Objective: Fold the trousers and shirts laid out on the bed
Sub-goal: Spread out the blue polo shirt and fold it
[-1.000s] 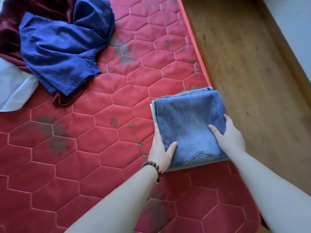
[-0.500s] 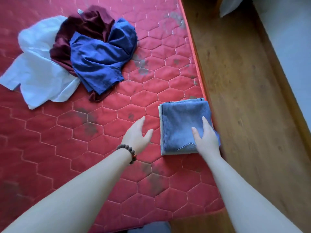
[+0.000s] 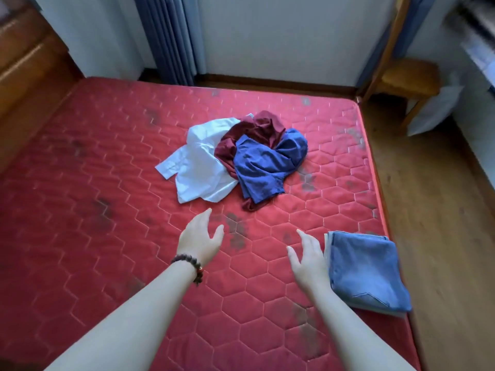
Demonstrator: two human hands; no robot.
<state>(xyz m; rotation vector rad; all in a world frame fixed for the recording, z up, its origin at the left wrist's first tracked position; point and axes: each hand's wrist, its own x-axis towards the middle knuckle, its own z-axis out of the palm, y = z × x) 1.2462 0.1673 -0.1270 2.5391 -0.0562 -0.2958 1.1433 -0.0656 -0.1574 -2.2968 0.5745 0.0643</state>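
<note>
Reaching toward the far pile, both hands, left hand (image 3: 199,238) and right hand (image 3: 308,259), hover spread wide and hold nothing. Best to lift the blue garment (image 3: 265,164) off the top first; folded jeans (image 3: 367,269) sit near right on the bed (image 3: 80,183).

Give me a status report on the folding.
Both hands open, empty. Folded blue denim trousers at mattress edge. Crumpled white, maroon, blue garments unfolded ahead. Nothing between.
</note>
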